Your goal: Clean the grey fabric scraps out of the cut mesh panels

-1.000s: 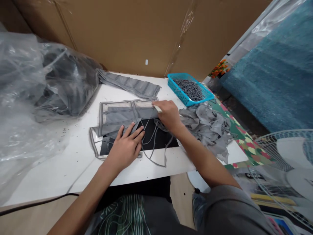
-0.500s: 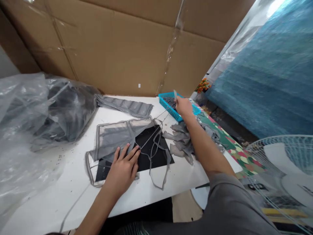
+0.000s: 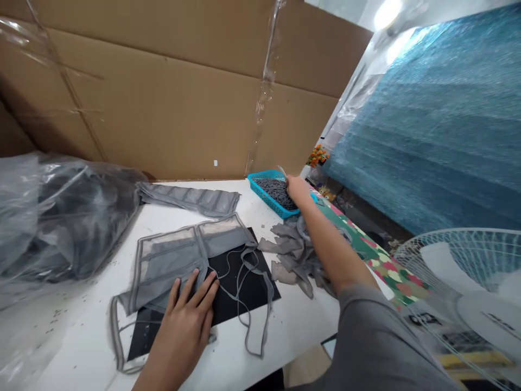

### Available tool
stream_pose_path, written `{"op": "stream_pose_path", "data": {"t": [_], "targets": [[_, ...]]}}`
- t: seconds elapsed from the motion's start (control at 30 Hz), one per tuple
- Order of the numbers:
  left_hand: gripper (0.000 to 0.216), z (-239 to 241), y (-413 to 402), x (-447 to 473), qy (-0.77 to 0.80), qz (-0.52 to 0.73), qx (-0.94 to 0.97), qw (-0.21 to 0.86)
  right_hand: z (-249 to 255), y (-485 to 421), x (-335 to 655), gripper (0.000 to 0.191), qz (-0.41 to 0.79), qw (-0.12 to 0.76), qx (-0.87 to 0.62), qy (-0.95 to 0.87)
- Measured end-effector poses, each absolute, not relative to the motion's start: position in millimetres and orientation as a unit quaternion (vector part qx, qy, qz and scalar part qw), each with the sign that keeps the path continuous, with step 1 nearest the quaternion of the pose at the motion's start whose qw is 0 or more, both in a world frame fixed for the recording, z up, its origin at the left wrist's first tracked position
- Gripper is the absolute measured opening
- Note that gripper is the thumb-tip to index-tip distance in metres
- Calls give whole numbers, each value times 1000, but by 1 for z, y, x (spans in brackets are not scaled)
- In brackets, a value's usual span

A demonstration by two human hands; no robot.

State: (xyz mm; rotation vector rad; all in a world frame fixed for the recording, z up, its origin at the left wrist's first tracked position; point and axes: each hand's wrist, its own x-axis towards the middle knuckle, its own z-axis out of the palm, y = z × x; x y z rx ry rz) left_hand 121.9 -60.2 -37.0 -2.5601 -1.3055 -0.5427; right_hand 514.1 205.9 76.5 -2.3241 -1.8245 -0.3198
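Grey sheer fabric piece [image 3: 171, 260], one, edged with darker binding and trailing thin loops: on the white desk [image 3: 232, 358], partly over a black sheet [image 3: 232, 309]; long axis of its upper panel roughly left to right, the right end angled slightly away from the wearer. Left hand [image 3: 185, 320], nearer of the two: flat on the fabric's near edge, fingers [image 3: 208, 288] slightly spread, touching; the main panel lies forward of them, the loops to their right. Right hand [image 3: 299, 190], well apart, forward and right of the fabric: over a blue basket [image 3: 264, 202] of grey cords [image 3: 273, 190], fingers curled round a pale slim tool [image 3: 281, 171]; whether the tips also pinch a cord cannot be told. Grey scraps [image 3: 293, 255]: between fabric and right forearm. Folded grey strip [image 3: 191, 199]: beyond the fabric. Markings: small white tag [image 3: 215, 163] on the cardboard [image 3: 163, 119], no writing discernible; dark lettering on the fan [image 3: 484, 312], illegible; no brand readable.
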Motion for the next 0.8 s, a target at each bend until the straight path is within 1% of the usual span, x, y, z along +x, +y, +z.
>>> {"op": "stream_pose_path", "data": {"t": [0.13, 0.33, 0.43, 0.53, 0.57, 0.6, 0.63, 0.7, 0.8], "targets": [[51, -37, -59, 119, -435, -191, -873, 107, 79, 202, 526, 36, -105, 117, -794, -587], [43, -37, -59, 118, -448, -209, -867, 60, 96, 188, 545, 33, -112, 181, -814, -541], [39, -24, -54, 118, -456, -242, -857, 15, 106, 174, 537, 34, -123, 214, -797, -552], [42, 0, -38, 113, -466, -269, -842, -44, 103, 150, 500, 38, -103, 264, -747, -602], [45, 9, -29, 111, -477, -266, -836, -57, 98, 140, 481, 36, -48, 313, -700, -640], [49, 17, -18, 108, -491, -241, -834, -65, 90, 129, 461, 32, 25, 344, -648, -679], [53, 24, -7, 107, -513, -203, -831, -63, 81, 119, 439, 27, 97, 351, -600, -712], [60, 33, 17, 104, -563, -102, -818, -62, 60, 100, 399, 23, 201, 350, -540, -738], [73, 37, 43, 106, -640, 31, -763, -82, 30, 78, 353, 23, 290, 331, -486, -755]]}}
